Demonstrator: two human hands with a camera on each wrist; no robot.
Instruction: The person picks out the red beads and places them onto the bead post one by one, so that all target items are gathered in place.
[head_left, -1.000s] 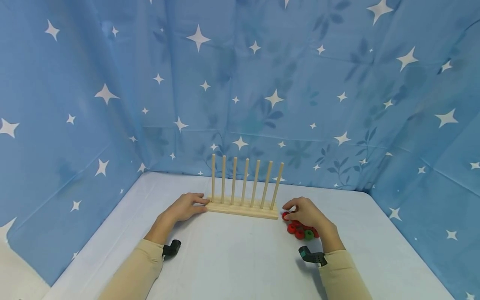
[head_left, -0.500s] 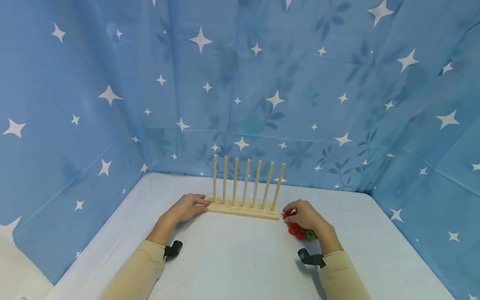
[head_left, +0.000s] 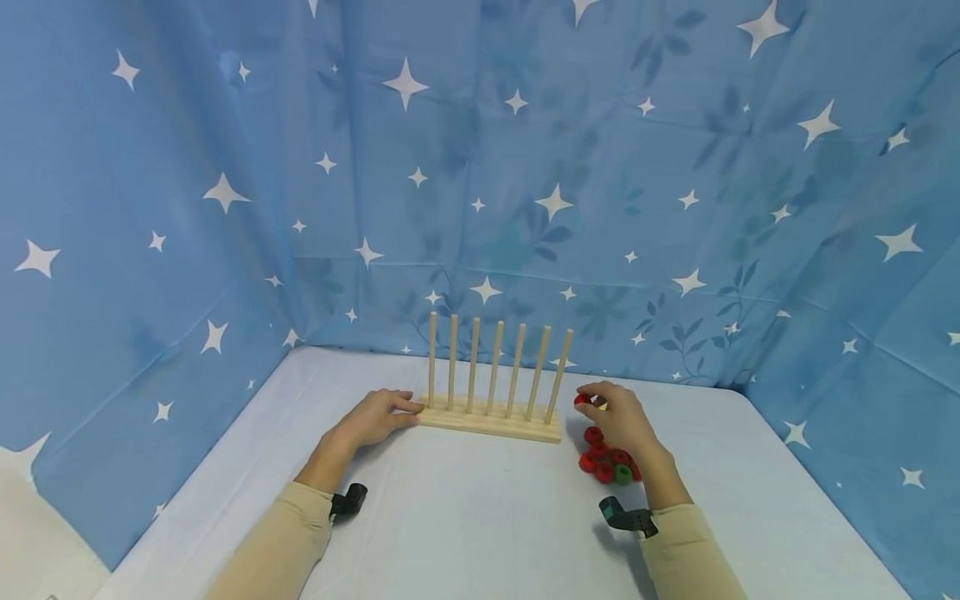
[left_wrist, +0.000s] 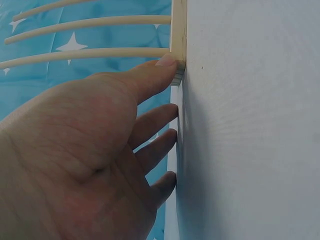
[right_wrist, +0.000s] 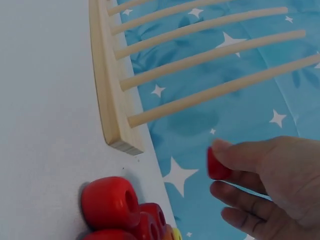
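A wooden peg rack (head_left: pixel 487 427) with several upright dowels stands on the table. My left hand (head_left: pixel 378 417) holds the left end of its base; in the left wrist view the thumb lies against the base's corner, and the index finger is hidden behind it. A red bead (right_wrist: pixel 217 166) is pinched between thumb and fingers of my right hand (head_left: pixel 618 417), raised off the table beyond the rack's right end. Below that hand lies a pile of red beads (head_left: pixel 598 450) with a green bead (head_left: pixel 623 474) at its front. In the right wrist view a yellow bead (right_wrist: pixel 177 234) also shows.
A white cloth covers the table (head_left: pixel 450 517). Blue star-patterned curtains (head_left: pixel 510 167) hang behind the table and along its sides. Each wrist wears a black camera mount, one on the left (head_left: pixel 349 502) and one on the right (head_left: pixel 628 518).
My right hand has lifted a red bead from the pile and moved up and slightly away. The left hand stays at the rack's end, and the rack stands as before.
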